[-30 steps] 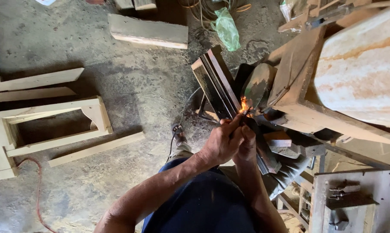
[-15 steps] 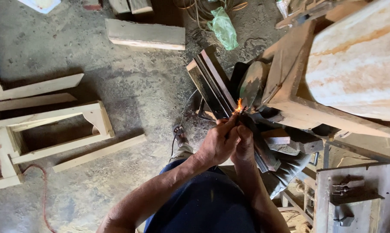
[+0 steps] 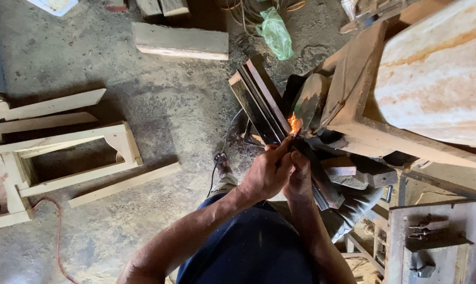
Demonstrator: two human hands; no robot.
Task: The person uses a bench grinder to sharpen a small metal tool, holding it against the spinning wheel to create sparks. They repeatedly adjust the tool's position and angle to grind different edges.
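At the grinder, hands (image 3: 282, 171) point blade (image 3: 306, 152) up-left.

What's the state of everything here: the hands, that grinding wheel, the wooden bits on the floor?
left hand: closed on the metal piece
right hand: gripping the same piece
metal piece: tip pressed to the wheel
grinding wheel: throwing orange sparks
wooden frame: lying flat on the floor
green bag: crumpled
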